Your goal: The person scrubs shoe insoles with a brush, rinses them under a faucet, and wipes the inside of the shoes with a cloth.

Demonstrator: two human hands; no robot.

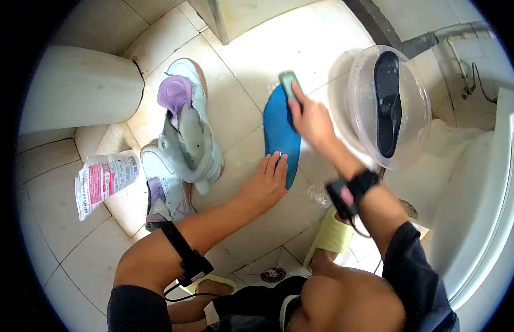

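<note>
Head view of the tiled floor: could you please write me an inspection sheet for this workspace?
surface: pale tiled floor with a floor drain.
job's things: blue insole lying on the floor; green brush at its far end; dark insole inside the clear basin.
clutter: two white sneakers, detergent bag.
grips: left hand flat on the blue insole; right hand closed on the green brush.
cables: thin leads from the forearm strap and the wrist strap.
surroundings: white fixture at right; wall pipe.
</note>
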